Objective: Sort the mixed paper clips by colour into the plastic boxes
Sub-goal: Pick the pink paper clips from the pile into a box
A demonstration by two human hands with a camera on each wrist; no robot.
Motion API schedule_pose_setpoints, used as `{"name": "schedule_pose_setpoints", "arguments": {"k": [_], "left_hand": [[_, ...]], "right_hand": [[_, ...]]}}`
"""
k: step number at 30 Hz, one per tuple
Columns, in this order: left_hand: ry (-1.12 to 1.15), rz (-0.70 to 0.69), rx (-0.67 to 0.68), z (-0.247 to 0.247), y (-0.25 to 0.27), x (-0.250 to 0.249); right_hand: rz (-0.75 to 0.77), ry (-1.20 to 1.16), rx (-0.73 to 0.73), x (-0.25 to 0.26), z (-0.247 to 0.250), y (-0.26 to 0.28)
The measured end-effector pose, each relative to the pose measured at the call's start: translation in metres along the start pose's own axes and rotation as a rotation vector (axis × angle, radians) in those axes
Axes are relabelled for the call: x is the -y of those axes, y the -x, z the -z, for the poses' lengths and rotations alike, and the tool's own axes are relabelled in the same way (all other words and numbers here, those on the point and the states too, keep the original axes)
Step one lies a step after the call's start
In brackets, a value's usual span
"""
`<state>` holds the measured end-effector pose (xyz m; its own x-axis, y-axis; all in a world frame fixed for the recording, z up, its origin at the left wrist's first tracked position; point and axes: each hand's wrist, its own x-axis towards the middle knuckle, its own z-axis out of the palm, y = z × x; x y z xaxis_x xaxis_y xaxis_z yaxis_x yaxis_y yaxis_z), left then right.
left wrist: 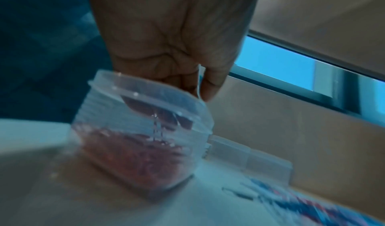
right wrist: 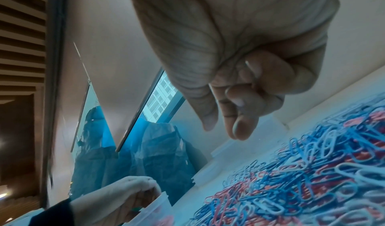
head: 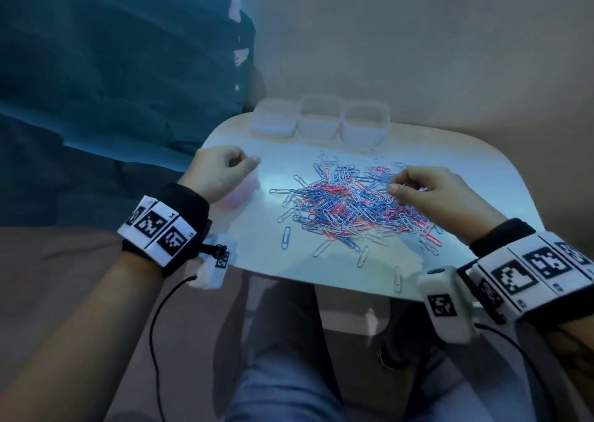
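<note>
A mixed pile of blue, red and white paper clips (head: 347, 206) (right wrist: 302, 172) covers the middle of the white table (head: 250, 238). At its left edge stands a clear plastic box (head: 244, 193) (left wrist: 116, 114) partly filled with red clips. My left hand (head: 247, 161) (left wrist: 198, 84) hovers over that box, pinching a pale clip (left wrist: 199, 81); another clip (left wrist: 156, 127) drops inside the box. My right hand (head: 398, 187) (right wrist: 225, 127) sits above the pile's right side with fingers curled round a white clip (right wrist: 249, 66). Three clear boxes (head: 319, 116) line the far edge; I cannot make out their contents.
A teal plastic sheet (head: 112, 68) hangs close to the table's left side. Stray clips (head: 398, 278) lie near the front edge. My legs (head: 283, 341) are under the table. A beige wall rises right behind the boxes.
</note>
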<state>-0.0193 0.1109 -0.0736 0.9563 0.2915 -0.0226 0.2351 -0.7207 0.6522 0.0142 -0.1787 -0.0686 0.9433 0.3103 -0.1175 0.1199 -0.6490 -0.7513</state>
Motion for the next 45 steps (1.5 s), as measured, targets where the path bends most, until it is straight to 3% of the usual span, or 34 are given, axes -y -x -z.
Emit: {"name": "schedule_pose_setpoints", "arguments": {"k": [4, 9, 12, 15, 20, 28, 34, 41, 45], "left_hand": [[-0.109, 0.015, 0.034, -0.004, 0.003, -0.005], [-0.336, -0.134, -0.157, -0.01, 0.009, -0.035], [-0.298, -0.201, 0.089, -0.033, 0.013, -0.066], [-0.396, -0.195, 0.337, -0.064, 0.012, -0.082], [-0.419, -0.133, 0.402, -0.068, 0.005, -0.073], [-0.234, -0.046, 0.444, -0.065, -0.005, -0.076], [-0.341, -0.081, 0.38, -0.073, -0.01, -0.077], [-0.311, -0.102, 0.376, -0.075, -0.018, -0.076], [-0.406, -0.166, 0.365, -0.079, -0.022, -0.081]], "right_hand": [[-0.037, 0.074, -0.007, -0.009, 0.008, 0.001], [0.064, 0.408, 0.156, 0.003, -0.003, -0.004], [0.233, 0.553, 0.305, 0.021, -0.019, -0.023], [0.31, 0.651, 0.335, 0.033, -0.033, -0.046], [0.252, 0.764, 0.337, 0.023, -0.023, -0.064], [0.236, 0.61, 0.328, 0.027, -0.026, -0.069], [0.219, 0.685, 0.33, 0.025, -0.035, -0.08], [0.146, 0.532, 0.325, 0.019, -0.025, -0.078], [0.172, 0.555, 0.316, 0.017, -0.024, -0.078]]}}
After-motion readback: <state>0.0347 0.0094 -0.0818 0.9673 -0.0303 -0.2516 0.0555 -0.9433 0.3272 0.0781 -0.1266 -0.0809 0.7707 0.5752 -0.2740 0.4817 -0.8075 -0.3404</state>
